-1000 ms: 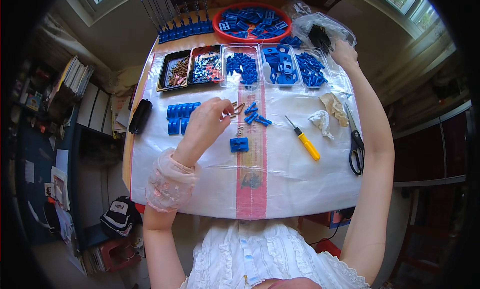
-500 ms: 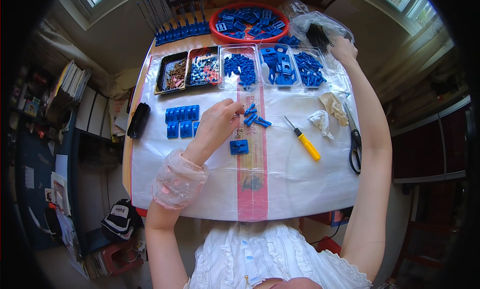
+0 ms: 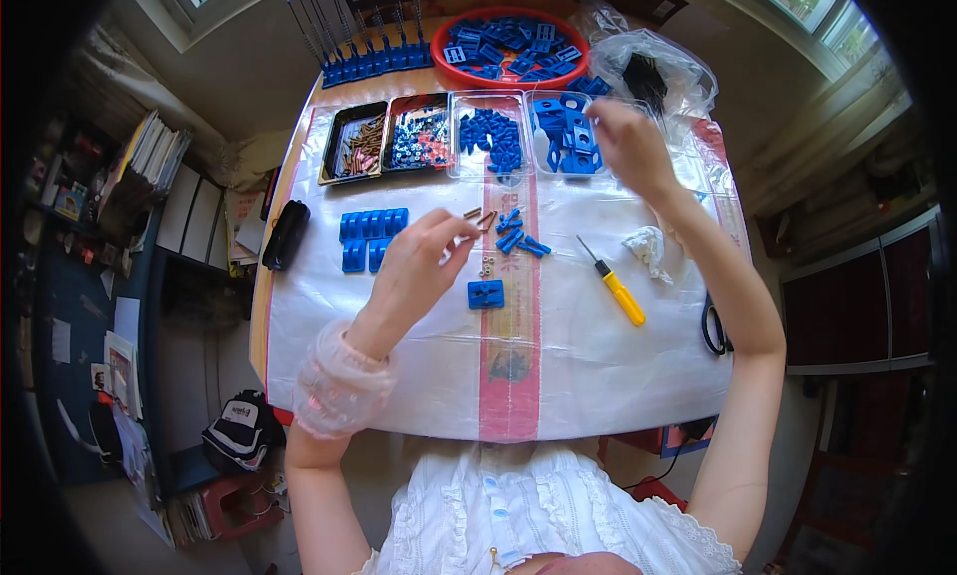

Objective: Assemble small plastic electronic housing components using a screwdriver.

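My left hand (image 3: 419, 256) is over the middle of the table, thumb and fingertips drawn together beside a few brown screws (image 3: 486, 220); whatever it pinches is too small to name. Right of it lies a little group of blue plastic plugs (image 3: 509, 232). Nearer me are small nuts (image 3: 487, 266) and a blue square plate (image 3: 485, 295). My right hand (image 3: 633, 148) hovers over the clear tray of blue brackets (image 3: 570, 137), fingers curled; I cannot make out what is in them. Left of my left hand are rows of blue rounded pieces (image 3: 371, 226).
Trays of brown screws (image 3: 361, 144), small metal parts (image 3: 419, 137) and blue plugs (image 3: 488, 137) line the back. Behind stand a red basin (image 3: 439, 62) and a plastic bag (image 3: 693, 82) with dark rods. A yellow screwdriver (image 3: 620, 294), crumpled tissue (image 3: 650, 251) and scissors (image 3: 714, 326) lie right.
My right hand has come away from the plastic bag, moving left over the bracket tray. My left hand has shifted slightly left and down, uncovering brown screws. The whole view has shifted a little.
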A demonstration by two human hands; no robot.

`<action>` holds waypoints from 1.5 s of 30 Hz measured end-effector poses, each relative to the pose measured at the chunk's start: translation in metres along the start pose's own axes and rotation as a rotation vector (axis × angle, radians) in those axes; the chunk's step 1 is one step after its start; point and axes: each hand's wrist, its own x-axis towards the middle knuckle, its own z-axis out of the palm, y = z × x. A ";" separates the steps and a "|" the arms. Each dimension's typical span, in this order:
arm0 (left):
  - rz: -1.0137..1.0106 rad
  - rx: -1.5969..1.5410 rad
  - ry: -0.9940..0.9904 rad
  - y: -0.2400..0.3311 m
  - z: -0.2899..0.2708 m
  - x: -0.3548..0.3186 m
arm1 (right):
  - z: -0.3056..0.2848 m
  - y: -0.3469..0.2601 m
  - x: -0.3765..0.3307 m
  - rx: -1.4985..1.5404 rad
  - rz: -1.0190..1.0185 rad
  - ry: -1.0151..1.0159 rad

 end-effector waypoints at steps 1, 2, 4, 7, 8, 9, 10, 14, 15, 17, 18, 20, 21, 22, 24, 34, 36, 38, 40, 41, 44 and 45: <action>-0.046 -0.082 -0.037 0.002 -0.003 -0.012 | -0.008 -0.033 -0.014 0.041 -0.010 -0.107; -0.056 -0.129 -0.053 0.004 -0.003 -0.024 | -0.010 -0.057 -0.031 0.035 -0.050 -0.181; -0.064 -0.239 -0.092 0.008 -0.001 -0.043 | -0.037 -0.099 -0.055 0.072 -0.088 -0.309; -0.229 -0.351 -0.163 0.025 0.007 -0.051 | -0.045 -0.118 -0.069 0.186 -0.149 -0.384; -0.229 -0.330 -0.129 0.021 0.015 -0.052 | -0.045 -0.121 -0.071 0.177 -0.153 -0.381; -0.218 -0.305 -0.101 0.021 0.021 -0.050 | -0.046 -0.124 -0.070 0.165 -0.159 -0.374; -0.207 -0.280 -0.074 0.021 0.026 -0.049 | -0.048 -0.127 -0.071 0.154 -0.165 -0.367; -0.080 -0.196 -0.007 0.012 0.026 -0.043 | -0.063 -0.133 -0.087 0.214 -0.123 -0.388; -0.078 -0.189 0.019 0.012 0.021 -0.037 | -0.068 -0.131 -0.094 0.220 -0.093 -0.394; -0.079 -0.171 0.076 0.010 0.000 -0.021 | -0.075 -0.127 -0.105 0.235 -0.030 -0.396; -0.087 -0.126 0.111 0.000 -0.008 -0.011 | -0.080 -0.125 -0.110 0.239 0.005 -0.390; -0.092 -0.047 0.166 -0.025 -0.020 0.015 | -0.091 -0.118 -0.121 0.233 0.097 -0.367; -0.094 0.000 0.193 -0.041 -0.022 0.025 | -0.094 -0.113 -0.125 0.235 0.143 -0.347; -0.115 0.035 0.189 -0.053 -0.025 0.032 | -0.096 -0.109 -0.129 0.241 0.188 -0.328; -0.154 0.100 0.177 -0.069 -0.026 0.042 | -0.101 -0.105 -0.135 0.246 0.280 -0.315; -0.239 0.206 0.119 -0.072 -0.018 0.048 | -0.096 -0.103 -0.147 0.270 0.429 -0.305; -0.245 0.230 0.122 -0.062 -0.024 0.045 | -0.092 -0.104 -0.143 0.261 0.420 -0.306; -0.212 0.246 0.147 -0.049 -0.033 0.037 | -0.089 -0.105 -0.139 0.236 0.405 -0.324; -0.192 0.239 0.135 -0.036 -0.040 0.022 | -0.086 -0.106 -0.138 0.262 0.364 -0.282; -0.188 0.228 0.108 -0.030 -0.042 0.011 | -0.085 -0.105 -0.138 0.272 0.346 -0.262; -0.169 0.317 0.060 -0.033 -0.047 -0.022 | -0.084 -0.109 -0.132 0.278 0.348 -0.276; -0.161 0.362 0.048 -0.035 -0.049 -0.030 | -0.082 -0.110 -0.131 0.285 0.336 -0.287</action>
